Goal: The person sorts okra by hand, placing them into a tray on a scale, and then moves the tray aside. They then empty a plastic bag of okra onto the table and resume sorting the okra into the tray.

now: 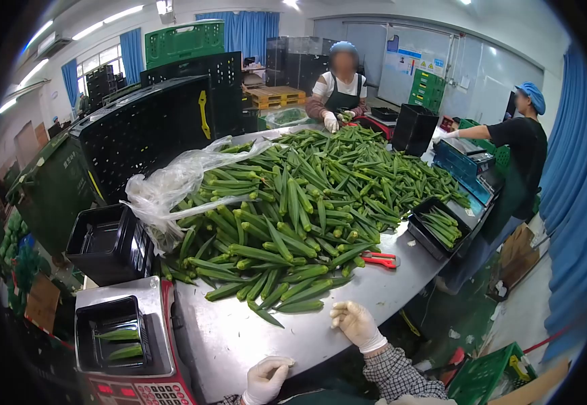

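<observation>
Heaped over the middle of the worktop and running to its far end: okra pile, green pods lying every way. Individual pods in the far half too small to separate. Nearest loose pods just short of the near edge, close to the right hand but apart from it.

Right hand: white glove, resting palm down on bare steel near the near edge, fingers slightly spread and bent, holding nothing. Checked sleeve behind it, cut off at the bottom of the view.

Left hand: white glove, at the near edge, fingers curled in and close together. Palm side hidden and wrist cut off, so cannot tell whether anything lies inside.

Red-handled cutters: flat on the worktop at the right fringe of the pile, blades hard to make out.

Black tray at the right edge, part filled with okra.

Scale at the near left corner, keypad cut off below; small tray on it with a few pods inside.

Stack of trays beyond the scale, off the left edge.

Clear plastic bag crumpled over the left side of the pile, hiding pods beneath.

Black crates upright along the left edge.

Far end: co-worker in apron and white gloves, hands at the pile. Right side: second co-worker in dark top, one arm reaching left, lower body hidden.
</observation>
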Demonstrator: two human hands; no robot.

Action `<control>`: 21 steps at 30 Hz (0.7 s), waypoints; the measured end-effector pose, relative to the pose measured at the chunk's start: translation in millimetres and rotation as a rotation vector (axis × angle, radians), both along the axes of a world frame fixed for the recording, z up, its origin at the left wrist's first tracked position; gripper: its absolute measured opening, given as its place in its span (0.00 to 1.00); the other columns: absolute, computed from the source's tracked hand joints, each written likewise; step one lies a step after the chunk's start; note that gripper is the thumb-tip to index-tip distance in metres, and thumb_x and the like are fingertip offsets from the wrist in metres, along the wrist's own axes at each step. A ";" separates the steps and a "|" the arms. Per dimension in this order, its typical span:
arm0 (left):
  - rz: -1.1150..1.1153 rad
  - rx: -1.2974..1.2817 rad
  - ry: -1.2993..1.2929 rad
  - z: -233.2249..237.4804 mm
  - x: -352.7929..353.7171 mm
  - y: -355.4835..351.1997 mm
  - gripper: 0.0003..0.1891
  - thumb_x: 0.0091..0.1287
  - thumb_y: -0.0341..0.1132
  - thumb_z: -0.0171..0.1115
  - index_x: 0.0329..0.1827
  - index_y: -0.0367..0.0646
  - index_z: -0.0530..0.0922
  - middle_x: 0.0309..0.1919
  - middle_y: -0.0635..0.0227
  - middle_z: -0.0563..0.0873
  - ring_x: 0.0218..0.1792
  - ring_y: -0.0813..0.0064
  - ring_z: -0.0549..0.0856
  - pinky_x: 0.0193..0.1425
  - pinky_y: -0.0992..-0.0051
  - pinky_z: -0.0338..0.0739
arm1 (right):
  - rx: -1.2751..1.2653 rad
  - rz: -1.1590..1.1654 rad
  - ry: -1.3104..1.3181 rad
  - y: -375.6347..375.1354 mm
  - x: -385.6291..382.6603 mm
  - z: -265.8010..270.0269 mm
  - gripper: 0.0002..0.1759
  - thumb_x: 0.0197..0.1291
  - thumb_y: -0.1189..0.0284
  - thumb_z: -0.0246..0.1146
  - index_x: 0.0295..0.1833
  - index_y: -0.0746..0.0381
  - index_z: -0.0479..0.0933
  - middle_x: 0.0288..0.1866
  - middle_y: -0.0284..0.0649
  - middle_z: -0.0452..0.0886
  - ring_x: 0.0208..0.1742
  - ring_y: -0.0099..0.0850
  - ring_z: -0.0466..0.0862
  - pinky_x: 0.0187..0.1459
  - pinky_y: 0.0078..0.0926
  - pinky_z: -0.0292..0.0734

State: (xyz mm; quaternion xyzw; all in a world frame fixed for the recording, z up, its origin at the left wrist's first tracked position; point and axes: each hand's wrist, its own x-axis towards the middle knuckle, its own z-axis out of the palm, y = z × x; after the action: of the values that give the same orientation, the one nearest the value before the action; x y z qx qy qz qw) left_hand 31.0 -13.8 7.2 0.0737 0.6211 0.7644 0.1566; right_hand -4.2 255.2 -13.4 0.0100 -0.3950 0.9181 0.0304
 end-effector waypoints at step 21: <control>-0.051 -0.012 -0.007 4.2 1.1 -2.6 0.09 0.68 0.32 0.58 0.44 0.37 0.82 0.34 0.67 0.86 0.35 0.78 0.82 0.44 0.78 0.77 | -0.308 0.139 -0.013 11.1 -10.2 -3.7 0.23 0.68 0.59 0.51 0.54 0.69 0.74 0.47 0.48 0.81 0.42 0.34 0.81 0.51 0.38 0.75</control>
State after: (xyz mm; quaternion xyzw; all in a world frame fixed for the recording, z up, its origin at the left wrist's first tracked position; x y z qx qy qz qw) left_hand 32.2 -16.4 11.4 0.0860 0.6232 0.7565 0.1786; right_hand -14.4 266.3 -17.0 0.0264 -0.2482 0.9677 -0.0345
